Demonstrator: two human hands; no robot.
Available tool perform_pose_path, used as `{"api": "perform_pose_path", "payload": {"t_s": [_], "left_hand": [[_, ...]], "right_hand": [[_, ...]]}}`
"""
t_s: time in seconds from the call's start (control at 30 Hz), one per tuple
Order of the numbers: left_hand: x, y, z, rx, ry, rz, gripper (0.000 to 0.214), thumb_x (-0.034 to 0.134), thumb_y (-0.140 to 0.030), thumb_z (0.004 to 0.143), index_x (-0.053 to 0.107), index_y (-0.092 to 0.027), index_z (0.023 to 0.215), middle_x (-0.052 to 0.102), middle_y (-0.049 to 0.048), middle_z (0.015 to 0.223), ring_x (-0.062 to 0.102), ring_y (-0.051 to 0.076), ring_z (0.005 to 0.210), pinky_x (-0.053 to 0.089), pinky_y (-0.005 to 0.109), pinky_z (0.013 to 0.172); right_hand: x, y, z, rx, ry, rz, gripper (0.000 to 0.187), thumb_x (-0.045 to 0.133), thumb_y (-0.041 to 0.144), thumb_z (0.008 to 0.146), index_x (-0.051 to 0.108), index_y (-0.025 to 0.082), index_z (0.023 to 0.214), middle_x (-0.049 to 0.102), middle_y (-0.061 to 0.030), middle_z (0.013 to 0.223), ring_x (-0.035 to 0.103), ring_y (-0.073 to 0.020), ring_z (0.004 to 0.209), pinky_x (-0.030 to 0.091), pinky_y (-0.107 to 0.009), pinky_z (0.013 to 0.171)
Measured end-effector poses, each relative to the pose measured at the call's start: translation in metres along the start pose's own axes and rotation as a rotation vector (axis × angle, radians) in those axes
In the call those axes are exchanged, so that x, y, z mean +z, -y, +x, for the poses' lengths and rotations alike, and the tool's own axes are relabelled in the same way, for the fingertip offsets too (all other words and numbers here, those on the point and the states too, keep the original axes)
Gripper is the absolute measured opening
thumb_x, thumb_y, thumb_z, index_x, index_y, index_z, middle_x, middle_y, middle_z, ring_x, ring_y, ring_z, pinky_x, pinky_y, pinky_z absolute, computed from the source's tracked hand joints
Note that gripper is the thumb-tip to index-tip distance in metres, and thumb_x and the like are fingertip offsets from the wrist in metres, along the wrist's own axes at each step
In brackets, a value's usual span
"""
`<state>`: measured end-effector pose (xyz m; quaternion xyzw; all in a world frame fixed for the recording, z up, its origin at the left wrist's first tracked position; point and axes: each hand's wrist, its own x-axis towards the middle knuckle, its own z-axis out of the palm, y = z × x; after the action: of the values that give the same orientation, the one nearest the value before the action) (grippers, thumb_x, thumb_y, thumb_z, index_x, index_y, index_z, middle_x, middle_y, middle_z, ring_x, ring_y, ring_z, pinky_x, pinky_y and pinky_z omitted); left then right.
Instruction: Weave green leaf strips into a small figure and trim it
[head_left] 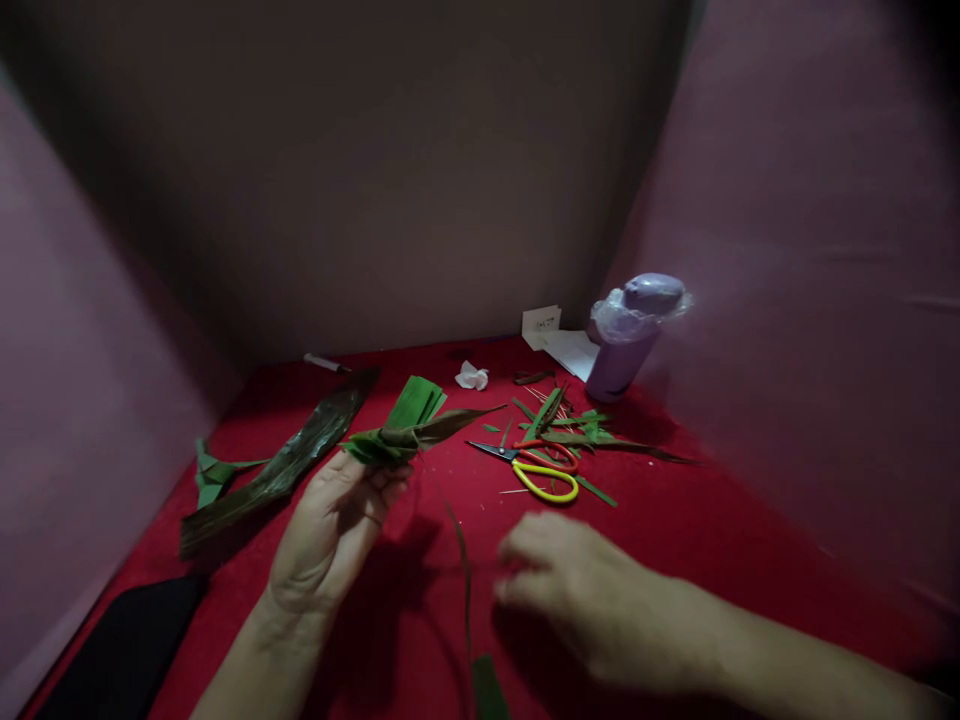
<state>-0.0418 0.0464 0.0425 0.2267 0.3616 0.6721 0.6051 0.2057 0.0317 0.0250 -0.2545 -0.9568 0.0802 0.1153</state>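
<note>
The folded leaf [397, 437] sits a little left of the middle of the frame, held up above the red table [675, 530]. It is green, with a bunch of flat strips sticking up and a long brown tip pointing to the right. The left hand [330, 530] holds it from below, and the fingers [375, 482] pinch its bottom part.

A thin leaf strip [465, 570] hangs down from near the folded leaf to the bottom edge of the frame. The right hand [577, 595] is just to the right of this strip, low over the table. It is blurry, with the fingers bent, and I cannot tell if it grips the strip or anything else.

Above the right hand lie scissors [536, 465] with orange and yellow handles. Green leaf scraps [562, 422] are piled just behind them. A purple cup [626, 345] with clear plastic on top stands in the back right corner. A long dark leaf [277, 470] lies flat on the left side. A black thing [127, 650] is in the lower left corner.
</note>
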Motion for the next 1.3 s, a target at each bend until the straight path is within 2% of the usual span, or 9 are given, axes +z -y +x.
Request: {"api": "perform_pose_path", "payload": {"t_s": [0.1,0.23,0.43,0.5,0.57,0.7,0.87,1.1,1.3], "left_hand": [[-0.002,0.0,0.001,0.01,0.043,0.011,0.007,0.07,-0.012,0.07,0.07,-0.013,0.076,0.073,0.0083,0.078,0.066,0.017,0.063,0.057,0.028,0.06],[-0.004,0.004,0.0,0.003,0.123,0.064,0.009,0.071,-0.014,0.07,0.071,-0.013,0.079,0.073,0.0078,0.082,0.067,0.017,0.071,0.057,0.03,0.069],[-0.002,0.007,-0.005,0.029,0.177,0.17,0.019,0.075,-0.027,0.072,0.071,-0.012,0.082,0.072,0.0054,0.075,0.064,0.011,0.067,0.052,0.017,0.065],[-0.002,0.007,-0.006,0.039,0.16,0.181,0.021,0.077,-0.028,0.069,0.071,-0.012,0.082,0.072,0.0054,0.076,0.064,0.012,0.068,0.051,0.017,0.065],[-0.001,0.007,-0.006,0.035,0.154,0.183,0.023,0.078,-0.028,0.068,0.072,-0.012,0.082,0.072,0.0054,0.077,0.064,0.012,0.069,0.051,0.017,0.065],[0.001,0.006,-0.008,0.029,0.171,0.183,0.022,0.08,-0.027,0.066,0.073,-0.013,0.081,0.072,0.0044,0.076,0.062,0.011,0.066,0.05,0.016,0.062],[0.004,0.007,-0.012,0.037,0.186,0.214,0.022,0.079,-0.028,0.067,0.073,-0.014,0.083,0.072,0.0048,0.076,0.064,0.013,0.07,0.05,0.017,0.063],[0.004,0.015,-0.011,0.014,0.209,0.227,0.025,0.08,-0.03,0.066,0.074,-0.013,0.083,0.073,0.0057,0.074,0.063,0.011,0.064,0.048,0.016,0.06],[0.0,0.017,-0.007,-0.092,0.288,0.215,0.025,0.078,-0.032,0.069,0.074,-0.014,0.086,0.074,0.0045,0.074,0.066,0.012,0.064,0.049,0.016,0.061]], "right_hand": [[0.007,0.033,-0.006,-0.172,0.159,0.103,0.026,0.059,0.033,0.088,0.059,0.032,0.114,0.061,0.001,0.112,0.054,-0.0161,0.084,0.044,-0.03,0.078],[0.03,0.042,-0.008,-0.171,0.148,0.016,0.007,0.057,0.026,0.089,0.061,0.024,0.095,0.061,-0.0015,0.1,0.053,-0.0157,0.079,0.044,-0.027,0.073],[0.023,-0.023,-0.016,-0.003,-0.199,-0.202,0.024,0.038,0.007,0.092,0.059,0.015,0.085,0.059,-0.0066,0.078,0.051,-0.0169,0.069,0.044,-0.028,0.065],[0.011,-0.045,-0.022,0.166,-0.354,-0.397,0.029,0.037,0.002,0.089,0.059,0.011,0.106,0.062,-0.014,0.095,0.057,-0.021,0.081,0.047,-0.031,0.07],[0.003,-0.053,-0.033,0.405,-0.364,-0.563,0.038,0.039,0.0,0.084,0.055,0.009,0.117,0.057,-0.0208,0.116,0.059,-0.0253,0.088,0.048,-0.036,0.072],[0.01,-0.028,-0.062,0.533,-0.079,-0.305,0.015,0.057,0.027,0.085,0.061,0.02,0.098,0.063,-0.0091,0.094,0.061,-0.0223,0.072,0.049,-0.032,0.061],[0.034,0.003,-0.076,0.565,0.074,-0.017,0.008,0.05,0.017,0.087,0.055,0.02,0.082,0.062,-0.0055,0.082,0.059,-0.0181,0.066,0.044,-0.028,0.06],[0.025,-0.015,-0.072,0.552,-0.035,0.21,0.016,0.045,0.018,0.089,0.052,0.02,0.075,0.062,-0.0023,0.073,0.055,-0.0146,0.061,0.041,-0.024,0.058],[-0.019,-0.069,-0.025,0.625,-0.386,0.09,0.012,0.051,0.025,0.086,0.062,0.021,0.086,0.066,-0.0055,0.084,0.061,-0.0197,0.073,0.047,-0.029,0.065]]}}
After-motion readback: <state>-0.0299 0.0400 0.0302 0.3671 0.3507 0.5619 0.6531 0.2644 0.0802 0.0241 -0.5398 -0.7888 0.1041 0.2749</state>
